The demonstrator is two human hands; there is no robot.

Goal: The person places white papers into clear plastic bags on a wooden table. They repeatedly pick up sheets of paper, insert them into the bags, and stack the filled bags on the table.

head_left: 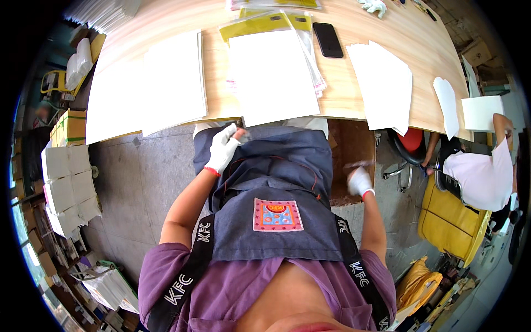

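Observation:
My left hand, in a white glove with a red cuff, is raised over my lap just below the table's front edge. Its fingers pinch a small bit of clear plastic film. My right hand, also gloved, is blurred and hangs lower at my right side, in front of an open cardboard box under the table. Whether it holds anything cannot be told. A stack of white sheets lies on the wooden table straight ahead, overhanging its edge.
More white sheet stacks, clear sleeves with yellow inserts, a black phone and a spare glove lie on the table. Another person sits at the right. White boxes are stacked at the left.

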